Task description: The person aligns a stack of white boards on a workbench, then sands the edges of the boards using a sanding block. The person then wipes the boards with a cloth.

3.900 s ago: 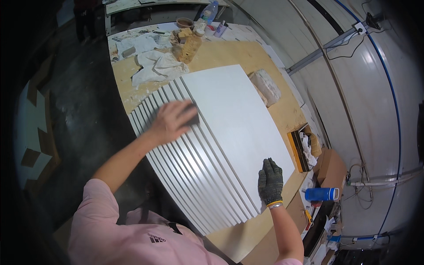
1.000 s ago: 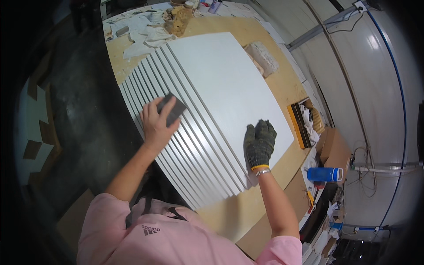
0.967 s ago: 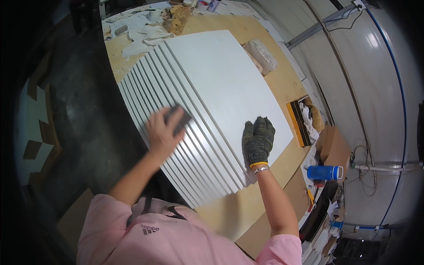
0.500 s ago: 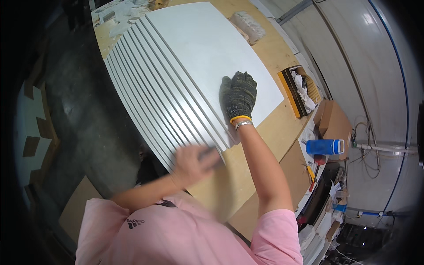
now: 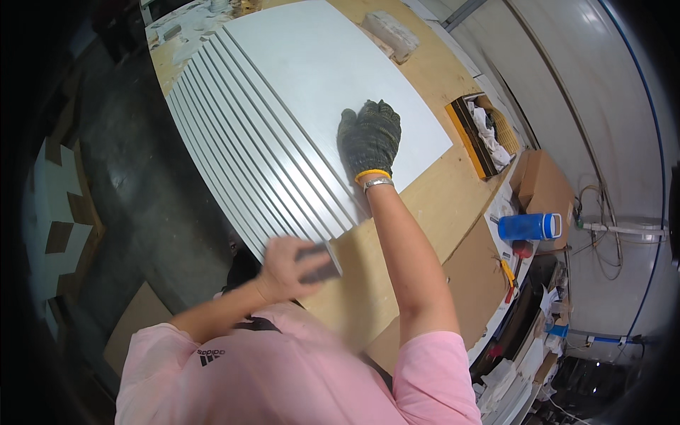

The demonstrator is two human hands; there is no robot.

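Flat white rectangular panels [image 5: 297, 92], apparently overlapped in steps, lie ahead of the left grip, long axis slanting forward-left, too close-set to count. One bare left hand [image 5: 285, 270], nearer their near ends, is clamped on one dark-grey rectangular block [image 5: 325, 273]; contact is blurred. Rightward and forward, one dark knit-gloved right hand [image 5: 371, 138] rests palm-down on the panels, holding nothing visible. Farther right: one black-and-yellow box [image 5: 465, 142], one blue bottle [image 5: 525, 227].
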